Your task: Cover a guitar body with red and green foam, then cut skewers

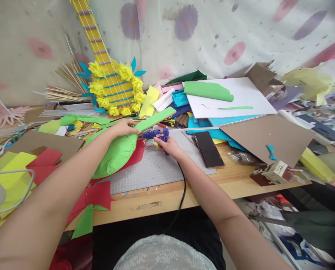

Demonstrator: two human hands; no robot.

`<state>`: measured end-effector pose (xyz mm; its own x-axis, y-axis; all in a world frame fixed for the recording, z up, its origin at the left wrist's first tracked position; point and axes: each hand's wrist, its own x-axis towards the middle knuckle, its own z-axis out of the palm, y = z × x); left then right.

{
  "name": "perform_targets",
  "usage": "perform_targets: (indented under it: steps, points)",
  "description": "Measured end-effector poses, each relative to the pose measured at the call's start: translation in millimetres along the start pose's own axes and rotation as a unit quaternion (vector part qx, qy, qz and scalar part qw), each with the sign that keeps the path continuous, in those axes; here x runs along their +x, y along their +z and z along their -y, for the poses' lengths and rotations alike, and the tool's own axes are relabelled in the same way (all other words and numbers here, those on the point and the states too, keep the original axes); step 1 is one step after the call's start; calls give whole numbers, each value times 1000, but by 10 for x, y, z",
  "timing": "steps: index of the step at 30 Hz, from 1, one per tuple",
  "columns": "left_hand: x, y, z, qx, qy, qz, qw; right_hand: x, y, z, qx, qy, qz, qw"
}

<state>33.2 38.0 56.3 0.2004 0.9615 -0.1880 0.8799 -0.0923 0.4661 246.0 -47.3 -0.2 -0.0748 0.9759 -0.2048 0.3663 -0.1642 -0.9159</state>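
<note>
My right hand (pixel 169 147) is wrapped round the handle of a blue hot glue gun (pixel 157 134), whose nozzle points left toward a green paper craft. Its black cord hangs down past the table edge. My left hand (pixel 123 128) grips the green paper-covered craft (pixel 115 155), which has a rounded body and a flat strip-like neck (pixel 156 118) slanting up to the right. The fingers are bent over the base of the neck, and the thumb is partly hidden. Red paper (pixel 135 155) lies under the craft, on a grey cutting mat (pixel 156 168).
A yellow toy guitar (pixel 115 88) with paper flowers leans against the patterned curtain. A black phone (pixel 208 149) lies right of the mat. White board (pixel 235 95), brown cardboard (pixel 269 137) and a small box (pixel 278 171) are on the right; coloured paper (pixel 18 168) covers the left.
</note>
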Motion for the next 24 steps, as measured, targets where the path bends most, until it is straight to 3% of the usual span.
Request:
perform_targets:
  steps: [24]
  points:
    - [-41, -35, -56, -10, -1, -1, 1000, 43, -3, -63, -25, -8, -5, 1000]
